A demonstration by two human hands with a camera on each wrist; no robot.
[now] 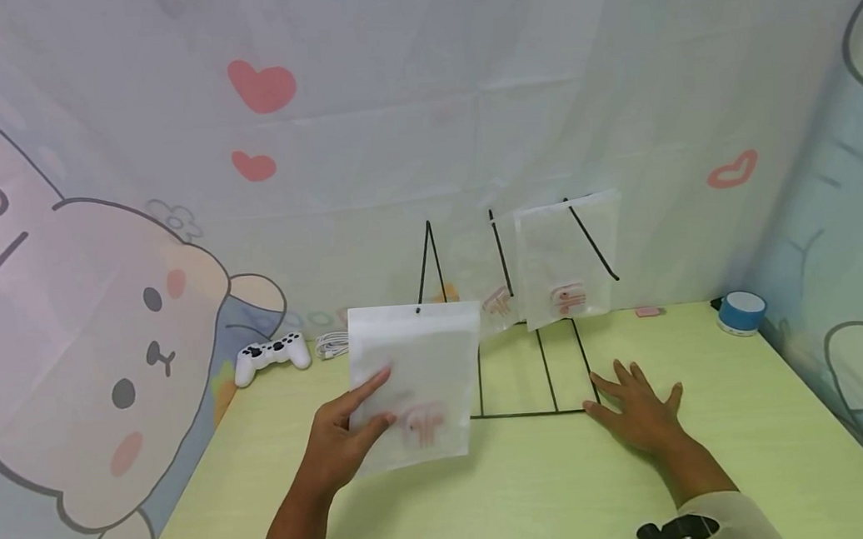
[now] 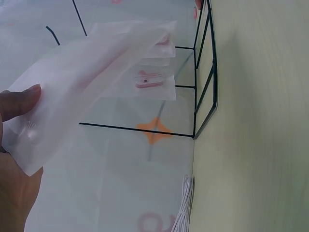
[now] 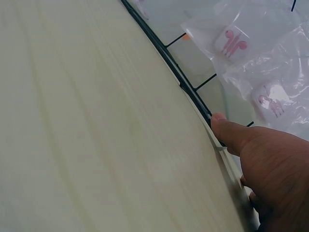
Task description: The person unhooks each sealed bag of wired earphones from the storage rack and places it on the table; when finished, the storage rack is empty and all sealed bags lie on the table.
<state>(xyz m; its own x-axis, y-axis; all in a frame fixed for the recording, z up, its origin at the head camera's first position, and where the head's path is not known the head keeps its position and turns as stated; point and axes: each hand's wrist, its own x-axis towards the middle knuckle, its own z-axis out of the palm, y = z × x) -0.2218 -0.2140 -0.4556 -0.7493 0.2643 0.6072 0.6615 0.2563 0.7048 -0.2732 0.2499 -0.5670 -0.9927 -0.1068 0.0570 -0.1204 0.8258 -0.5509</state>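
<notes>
My left fingers (image 1: 370,386) pinch the white bag (image 1: 422,354) by the left hook (image 1: 423,263), my spread right fingers (image 1: 611,386) touch the black rack (image 1: 517,415), so I think I'm hanging the bag and must aim its hole (image 1: 418,310).

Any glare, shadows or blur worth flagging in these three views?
Head: a soft shadow on the table below the bag in the left hand; left wrist: a small glint on that bag, a faint shadow on the table; right wrist: white glare on the hanging bags, table grain looking soft.
</notes>
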